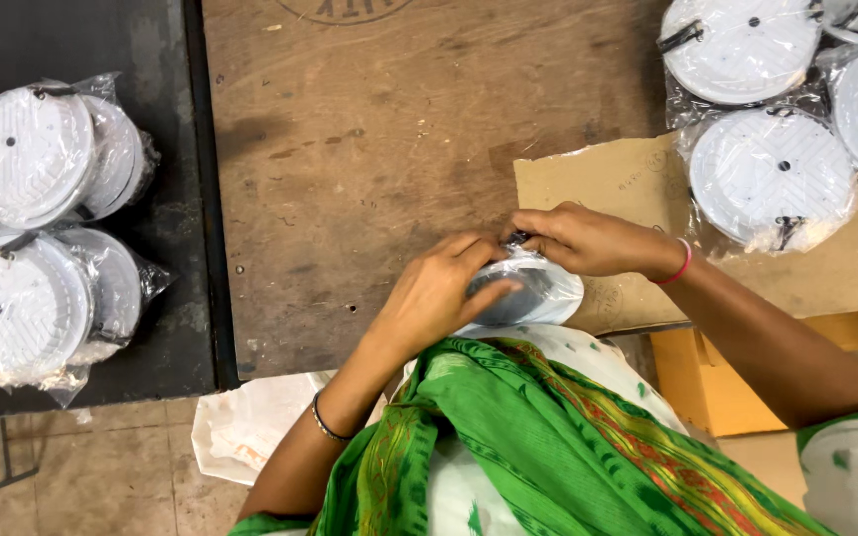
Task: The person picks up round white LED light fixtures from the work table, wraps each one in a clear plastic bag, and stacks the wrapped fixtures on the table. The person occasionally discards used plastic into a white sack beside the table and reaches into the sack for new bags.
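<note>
Clear plastic bag around a round white disc fixture (528, 290), gripped by both hands at the wooden table (369, 179) edge. Left hand (439, 293) clamps it from below, steadying; right hand (588, 241) pinches the bag's top beside the cardboard sheet (608, 184).

At the centre of the frame, at the near edge of the wooden table (369, 169), a bagged round fixture (533, 293) sits between the left hand (439, 293) and the right hand (588, 241), the left below and to its left, the right above it. A sheet of cardboard (608, 184) lies on the table just right of the hands, and bagged discs (772, 174) rest on it and beyond it in the upper right. At the far left, on a separate dark table (176, 288), lie more bagged discs (32, 159). A box (697, 387) stands below the cardboard at lower right.
</note>
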`<action>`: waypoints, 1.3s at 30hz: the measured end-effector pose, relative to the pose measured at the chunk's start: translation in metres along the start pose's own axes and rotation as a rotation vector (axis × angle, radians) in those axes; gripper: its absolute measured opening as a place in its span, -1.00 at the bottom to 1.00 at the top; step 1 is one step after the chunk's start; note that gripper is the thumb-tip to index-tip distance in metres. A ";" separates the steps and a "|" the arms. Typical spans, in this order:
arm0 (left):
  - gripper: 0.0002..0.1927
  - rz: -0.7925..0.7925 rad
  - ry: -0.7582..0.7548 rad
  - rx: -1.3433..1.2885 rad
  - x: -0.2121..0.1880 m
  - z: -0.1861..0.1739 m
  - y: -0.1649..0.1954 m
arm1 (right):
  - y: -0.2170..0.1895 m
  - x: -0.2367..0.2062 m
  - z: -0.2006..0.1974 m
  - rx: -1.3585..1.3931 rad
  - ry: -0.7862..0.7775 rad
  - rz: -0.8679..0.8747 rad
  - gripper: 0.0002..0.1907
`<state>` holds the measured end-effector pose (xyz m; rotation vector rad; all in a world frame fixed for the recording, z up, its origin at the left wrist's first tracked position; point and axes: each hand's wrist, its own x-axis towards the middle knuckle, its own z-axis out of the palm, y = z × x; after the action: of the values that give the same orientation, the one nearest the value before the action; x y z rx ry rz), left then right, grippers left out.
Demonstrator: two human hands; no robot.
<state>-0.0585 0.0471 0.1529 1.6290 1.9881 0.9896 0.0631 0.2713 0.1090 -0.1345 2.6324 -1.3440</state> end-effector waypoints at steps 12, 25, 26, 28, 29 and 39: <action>-0.79 -0.218 0.092 0.047 -0.011 0.039 -0.029 | -0.033 -0.022 0.042 -0.075 0.280 -0.066 -0.43; -0.73 -0.225 0.099 0.099 0.005 0.063 -0.034 | -0.019 -0.018 0.099 -0.192 0.756 0.176 -0.63; -0.73 -0.219 0.095 0.125 0.009 0.061 -0.031 | -0.016 -0.018 0.099 -0.189 0.802 0.142 -0.66; -0.56 -0.245 0.077 0.014 0.021 0.054 -0.028 | -0.006 -0.019 0.097 -0.162 0.881 0.129 -0.67; -0.47 -0.259 0.066 -0.041 0.025 0.050 -0.026 | 0.002 -0.020 0.095 -0.131 0.917 0.150 -0.65; -0.28 -0.369 0.365 -0.421 0.026 0.067 -0.060 | 0.120 -0.043 0.069 1.227 1.429 0.313 -0.51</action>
<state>-0.0609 0.0855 0.0674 0.8680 2.0152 1.5030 0.1192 0.2936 -0.0227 1.8104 1.4622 -3.2209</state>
